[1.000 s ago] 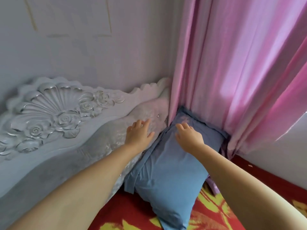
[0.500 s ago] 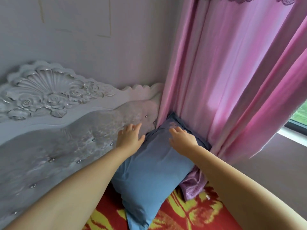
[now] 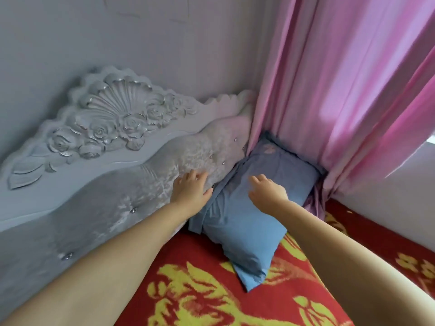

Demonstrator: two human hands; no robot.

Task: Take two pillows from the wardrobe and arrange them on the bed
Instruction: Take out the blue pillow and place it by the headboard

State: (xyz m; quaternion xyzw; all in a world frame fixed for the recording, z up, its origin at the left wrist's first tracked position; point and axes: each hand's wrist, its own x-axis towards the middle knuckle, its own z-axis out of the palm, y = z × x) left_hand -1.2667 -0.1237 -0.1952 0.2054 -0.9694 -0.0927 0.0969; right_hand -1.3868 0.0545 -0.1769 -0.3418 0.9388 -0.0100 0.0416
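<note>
A blue pillow (image 3: 244, 222) leans in the bed's far right corner, its top against the padded headboard (image 3: 131, 184) and the pink curtain (image 3: 329, 95). Its lower corner rests on the red and yellow bedspread (image 3: 193, 290). My left hand (image 3: 190, 191) lies flat at the pillow's left edge, fingers spread, touching the headboard padding. My right hand (image 3: 267, 192) hovers palm down over the middle of the pillow with its fingers apart. Neither hand holds anything. Only one pillow is in view.
The headboard carries carved shell and rose reliefs (image 3: 110, 118) and stands against a pale wall (image 3: 141, 38). A white wall below the window (image 3: 388, 191) borders the bed on the right. The curtain's hem bunches behind the pillow.
Both hands have drawn back slightly from the pillow's top; the right hand has lifted off the fabric. The pillow stays in the corner, and my view has pulled back, showing more bedspread.
</note>
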